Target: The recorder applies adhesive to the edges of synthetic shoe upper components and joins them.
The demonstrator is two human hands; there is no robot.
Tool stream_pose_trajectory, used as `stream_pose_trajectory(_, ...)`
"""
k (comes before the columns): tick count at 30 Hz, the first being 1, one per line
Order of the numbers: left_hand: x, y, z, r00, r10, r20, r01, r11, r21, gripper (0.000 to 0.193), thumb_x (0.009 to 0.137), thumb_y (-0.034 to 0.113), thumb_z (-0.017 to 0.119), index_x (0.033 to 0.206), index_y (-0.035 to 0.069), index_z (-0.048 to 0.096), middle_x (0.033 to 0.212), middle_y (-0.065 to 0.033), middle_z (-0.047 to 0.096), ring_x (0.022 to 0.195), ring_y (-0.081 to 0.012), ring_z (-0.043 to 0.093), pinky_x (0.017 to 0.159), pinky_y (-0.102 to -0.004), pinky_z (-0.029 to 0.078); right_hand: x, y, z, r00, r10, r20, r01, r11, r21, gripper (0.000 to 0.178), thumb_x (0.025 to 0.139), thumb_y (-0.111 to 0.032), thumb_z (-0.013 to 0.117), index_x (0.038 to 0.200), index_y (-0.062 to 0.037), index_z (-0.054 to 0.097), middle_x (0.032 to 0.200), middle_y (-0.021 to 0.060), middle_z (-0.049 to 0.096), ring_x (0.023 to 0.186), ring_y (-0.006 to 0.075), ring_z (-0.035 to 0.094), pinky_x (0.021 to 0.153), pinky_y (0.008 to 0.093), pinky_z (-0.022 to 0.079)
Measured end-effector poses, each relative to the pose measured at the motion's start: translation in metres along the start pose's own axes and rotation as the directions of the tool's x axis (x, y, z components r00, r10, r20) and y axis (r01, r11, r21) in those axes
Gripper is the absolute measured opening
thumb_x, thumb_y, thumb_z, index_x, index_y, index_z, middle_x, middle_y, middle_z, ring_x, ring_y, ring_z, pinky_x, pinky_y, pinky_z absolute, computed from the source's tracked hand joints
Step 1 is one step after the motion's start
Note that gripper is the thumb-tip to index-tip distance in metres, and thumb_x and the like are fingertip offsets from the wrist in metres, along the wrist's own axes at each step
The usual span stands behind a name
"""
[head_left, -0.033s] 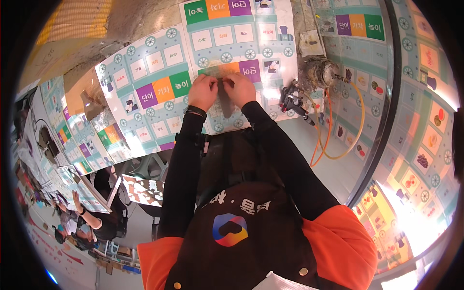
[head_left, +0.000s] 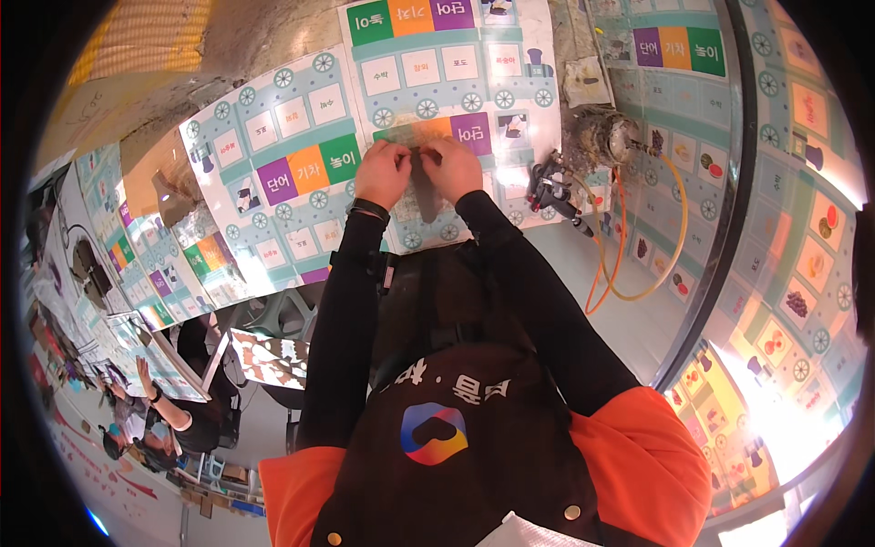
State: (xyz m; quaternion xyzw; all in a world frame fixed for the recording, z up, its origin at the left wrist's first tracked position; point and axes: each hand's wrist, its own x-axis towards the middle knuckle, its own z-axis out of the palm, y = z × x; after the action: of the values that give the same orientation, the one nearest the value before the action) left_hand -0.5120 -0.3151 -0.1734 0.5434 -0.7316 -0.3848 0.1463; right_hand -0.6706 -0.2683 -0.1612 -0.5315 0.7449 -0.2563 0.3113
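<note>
My left hand [head_left: 384, 173] and my right hand [head_left: 453, 170] are close together over the printed sheets, fingers and thumbs pinched. Between them a narrow dark strip or shadow [head_left: 425, 196] runs down toward me; I cannot tell which it is, and whatever the fingertips hold is too small to make out. Beneath lies a white and teal printed sheet [head_left: 421, 77] with train-car pictures and green, orange and purple blocks. A second such sheet [head_left: 260, 150] lies at an angle on the left.
Right of my hands lies a black spray-gun-like tool [head_left: 554, 190] beside a grimy metal cylinder [head_left: 602, 137]. Yellow [head_left: 682, 228] and orange hoses loop down from there. A dark metal bar [head_left: 720, 246] crosses the right side, with more printed sheets beyond. Another person's raised hand [head_left: 146, 378] shows at lower left.
</note>
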Motion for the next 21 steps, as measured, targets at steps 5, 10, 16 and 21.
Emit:
stream_pose_trajectory(5,0.0015,0.0053,-0.0026,0.999,-0.036,0.021,0.036,0.999,0.002,0.008,0.086,0.014,0.070,0.090,0.008,0.070,0.086,-0.0080,0.061,0.079,-0.0281,0.064,0.070,-0.0394,0.052,0.0003,0.0016,-0.0010,1.000,-0.016,0.014,0.016,1.000,-0.008,0.009,0.082,-0.016,0.071,0.090,-0.0107,0.070,0.087,0.0076,0.066,0.085,0.0321,0.065,0.075,0.0431,0.053)
stream_pose_trajectory(10,-0.0017,0.0021,-0.0011,0.997,0.004,-0.073,-0.003,1.000,0.005,0.007,0.087,0.014,0.070,0.092,0.009,0.069,0.085,-0.0072,0.060,0.078,-0.0278,0.064,0.069,-0.0395,0.051,0.0001,0.0010,0.0014,1.000,-0.002,-0.024,0.003,1.000,0.024,0.009,0.084,-0.016,0.069,0.090,-0.0107,0.071,0.087,0.0081,0.066,0.086,0.0325,0.065,0.075,0.0435,0.052)
stream_pose_trajectory(16,-0.0002,0.0043,-0.0013,0.993,-0.014,-0.113,0.011,1.000,-0.028,0.007,0.088,0.013,0.069,0.093,0.009,0.069,0.085,-0.0062,0.060,0.077,-0.0268,0.063,0.068,-0.0390,0.051,0.0022,-0.0006,0.0004,1.000,-0.005,-0.021,0.005,1.000,0.001,0.008,0.085,-0.015,0.068,0.091,-0.0113,0.071,0.087,0.0087,0.066,0.086,0.0330,0.065,0.075,0.0441,0.052)
stream_pose_trajectory(21,-0.0004,0.0026,-0.0013,0.997,0.004,-0.071,-0.003,1.000,0.013,0.007,0.087,0.014,0.070,0.092,0.010,0.069,0.084,-0.0057,0.060,0.076,-0.0263,0.063,0.067,-0.0390,0.051,0.0019,-0.0001,0.0009,1.000,0.001,-0.027,-0.001,1.000,-0.004,0.008,0.085,-0.015,0.067,0.091,-0.0113,0.071,0.087,0.0085,0.066,0.086,0.0331,0.065,0.075,0.0442,0.052)
